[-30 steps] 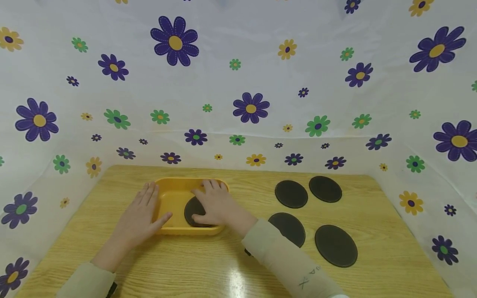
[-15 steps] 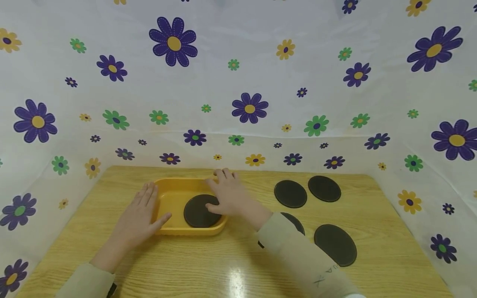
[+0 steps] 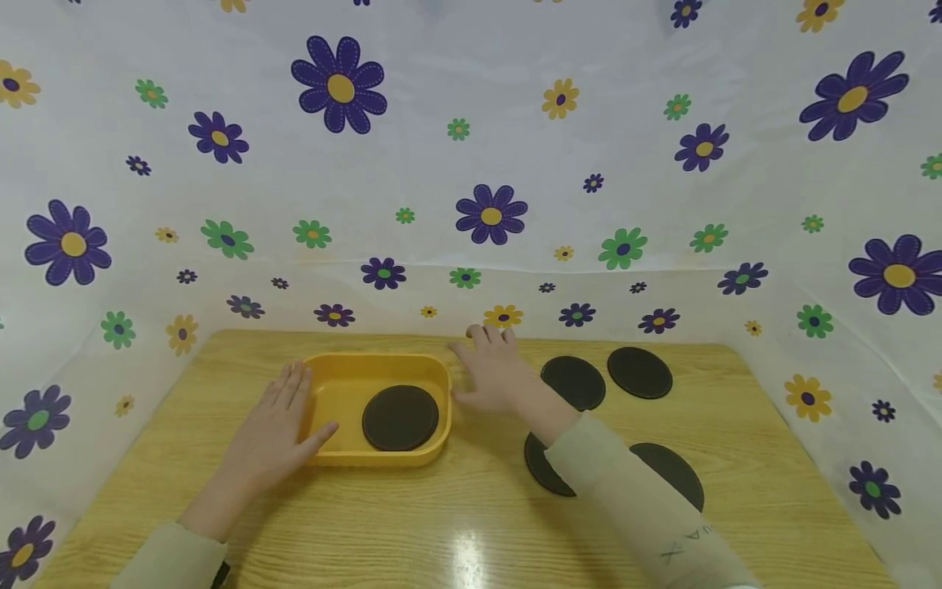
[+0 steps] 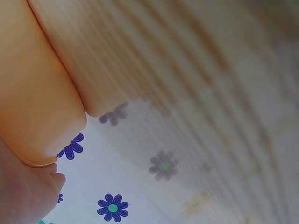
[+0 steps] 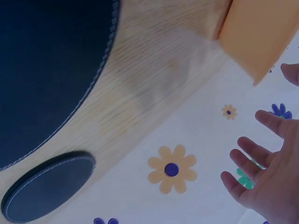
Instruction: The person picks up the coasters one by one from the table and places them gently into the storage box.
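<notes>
A yellow tray [image 3: 368,460] stands on the left half of the wooden table, with one round black coaster [image 3: 401,418] lying flat in its right part. My left hand [image 3: 274,421] rests along the tray's left rim, fingers straight; in the left wrist view the tray's outer wall [image 4: 37,84] shows beside part of that hand. Just right of the tray, my right hand [image 3: 495,372] hovers over the table with loosely spread fingers and nothing in them. The right wrist view shows this hand [image 5: 271,163] apart from the tray and from the coasters.
Several more black coasters lie on the table to the right: a back one [image 3: 574,381], a far-right one [image 3: 639,372], and front ones [image 3: 548,466] partly hidden by the right sleeve [image 3: 633,499]. A flower-print cloth [image 3: 419,164] surrounds the table's back and sides.
My right hand has let go of the coaster in the tray and moved right, out past the tray's rim. The left hand has kept its place.
</notes>
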Demonstrator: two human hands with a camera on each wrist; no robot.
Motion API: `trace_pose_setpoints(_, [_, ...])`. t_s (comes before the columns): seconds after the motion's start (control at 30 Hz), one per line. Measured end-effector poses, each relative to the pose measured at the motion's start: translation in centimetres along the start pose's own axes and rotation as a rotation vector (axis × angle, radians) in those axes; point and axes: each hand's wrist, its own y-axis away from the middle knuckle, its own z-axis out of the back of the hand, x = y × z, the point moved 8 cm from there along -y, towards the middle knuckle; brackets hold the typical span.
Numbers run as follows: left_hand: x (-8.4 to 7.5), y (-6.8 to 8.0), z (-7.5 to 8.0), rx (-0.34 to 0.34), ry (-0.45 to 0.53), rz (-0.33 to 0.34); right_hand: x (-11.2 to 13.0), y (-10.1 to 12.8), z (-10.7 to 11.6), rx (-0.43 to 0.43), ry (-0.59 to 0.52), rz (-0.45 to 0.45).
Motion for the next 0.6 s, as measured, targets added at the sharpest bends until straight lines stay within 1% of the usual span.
trace_pose_setpoints(0.17, [-0.1, 0.0, 0.1, -0.004, -0.004, -0.004, -2.0, 0.7, -0.1, 0.008, 0.026, -0.043])
trace_pose_setpoints(0.37, [-0.2, 0.0, 0.2, -0.006, -0.002, -0.007, -4.3, 1.6, -0.4, 0.000, 0.023, -0.092])
trace_pose_setpoints(0.6, [-0.1, 0.0, 0.2, -0.017, -0.008, -0.011, -6.5, 2.9, -1.1, 0.012, 0.014, -0.149])
